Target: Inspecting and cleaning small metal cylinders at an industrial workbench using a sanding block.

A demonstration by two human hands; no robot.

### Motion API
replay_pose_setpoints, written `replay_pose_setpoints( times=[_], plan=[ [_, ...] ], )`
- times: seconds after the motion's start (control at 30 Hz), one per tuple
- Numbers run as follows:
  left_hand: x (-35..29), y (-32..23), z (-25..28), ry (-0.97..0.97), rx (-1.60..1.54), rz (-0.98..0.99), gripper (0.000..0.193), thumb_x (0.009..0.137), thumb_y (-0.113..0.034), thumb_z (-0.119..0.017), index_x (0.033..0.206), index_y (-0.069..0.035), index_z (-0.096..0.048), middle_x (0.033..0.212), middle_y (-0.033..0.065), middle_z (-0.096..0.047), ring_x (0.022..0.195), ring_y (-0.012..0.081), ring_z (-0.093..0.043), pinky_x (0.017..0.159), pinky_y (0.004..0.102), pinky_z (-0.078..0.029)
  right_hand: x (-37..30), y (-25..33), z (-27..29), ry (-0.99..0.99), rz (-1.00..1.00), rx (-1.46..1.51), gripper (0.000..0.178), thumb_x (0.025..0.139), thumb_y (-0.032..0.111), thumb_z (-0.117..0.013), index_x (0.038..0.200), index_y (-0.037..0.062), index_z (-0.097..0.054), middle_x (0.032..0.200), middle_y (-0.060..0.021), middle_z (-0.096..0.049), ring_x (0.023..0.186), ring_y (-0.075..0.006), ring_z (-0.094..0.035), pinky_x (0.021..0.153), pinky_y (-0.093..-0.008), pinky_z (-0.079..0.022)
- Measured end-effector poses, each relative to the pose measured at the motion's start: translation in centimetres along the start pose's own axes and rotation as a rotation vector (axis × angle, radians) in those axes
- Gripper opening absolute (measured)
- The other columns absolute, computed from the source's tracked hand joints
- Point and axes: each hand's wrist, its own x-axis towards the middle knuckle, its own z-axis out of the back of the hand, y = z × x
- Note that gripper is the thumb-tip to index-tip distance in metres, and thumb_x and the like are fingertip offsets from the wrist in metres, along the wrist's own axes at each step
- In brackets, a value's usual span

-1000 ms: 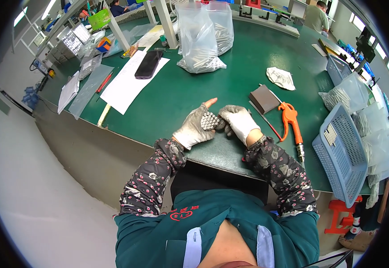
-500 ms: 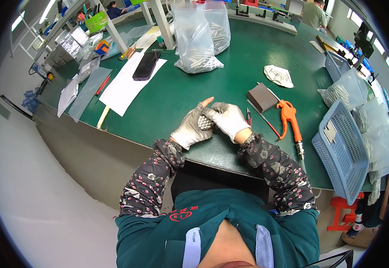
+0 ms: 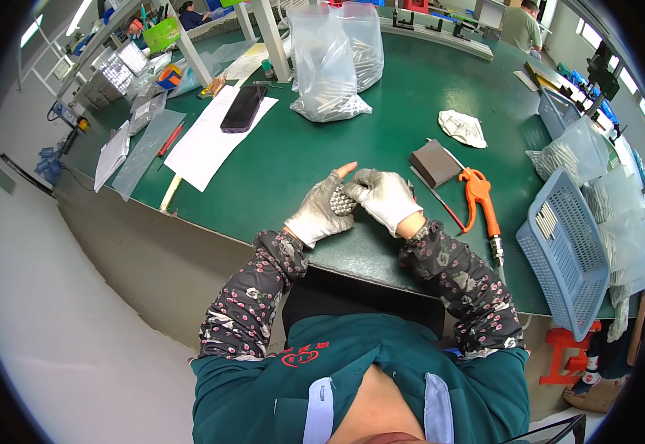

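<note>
My gloved left hand [image 3: 316, 213] is closed round a bundle of small metal rods [image 3: 342, 201], their round ends facing up. Its bare thumb points up and away to the right. My gloved right hand [image 3: 384, 198] lies against the bundle's right side with its fingers curled in a pinch. What those fingertips hold, if anything, is hidden. Both hands are just over the green table [image 3: 263, 207], near its front edge. To the right of them are a brown block [image 3: 435, 163], a thin red-handled tool [image 3: 448, 210] and an orange air blow gun [image 3: 479, 194].
Clear plastic bags of rods [image 3: 326, 81] stand at the back. A phone [image 3: 243, 109] lies on paper sheets [image 3: 202, 152] at the left. A blue basket [image 3: 567, 251] with some rods stands at the right, by more filled bags [image 3: 615, 222]. A crumpled white cloth [image 3: 462, 128] lies beyond the block.
My right hand has shifted slightly to the right, and a little more of the rod ends shows. My left hand stays nearly in place.
</note>
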Motion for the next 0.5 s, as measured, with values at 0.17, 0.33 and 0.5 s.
replay_pose_setpoints(
  times=[0.17,0.33,0.5],
  plan=[
    [-0.1,-0.7,-0.1,0.021,-0.013,0.089,0.083,0.06,0.002,-0.063,0.137,-0.01,-0.032,0.075,0.0017,-0.054,0.067,0.0105,-0.051,0.069,0.0236,-0.045,0.7,-0.8,-0.1,-0.115,-0.262,0.532,0.026,0.085,0.022,-0.056,0.095,-0.0006,-0.063,0.071,-0.0111,-0.064,0.06,-0.0156,-0.061,0.056,-0.0285,-0.048],
    [-0.3,-1.8,0.1,0.041,0.002,0.161,0.085,0.063,0.007,-0.063,0.139,-0.012,-0.03,0.082,-0.003,-0.049,0.072,0.0056,-0.046,0.074,0.0196,-0.041,0.8,-1.2,1.1,-0.092,-0.258,0.344,0.026,0.086,0.022,-0.055,0.096,-0.0006,-0.062,0.07,-0.0092,-0.064,0.058,-0.0137,-0.061,0.053,-0.0267,-0.046],
    [-0.2,-1.7,0.0,0.039,-0.011,0.158,0.084,0.063,0.008,-0.062,0.138,-0.012,-0.031,0.081,-0.0026,-0.048,0.071,0.005,-0.046,0.069,0.0181,-0.041,0.7,-1.5,0.7,-0.054,-0.237,0.296,0.025,0.085,0.022,-0.054,0.095,0.0007,-0.062,0.07,-0.0094,-0.064,0.06,-0.015,-0.062,0.055,-0.0276,-0.046]
  ],
)
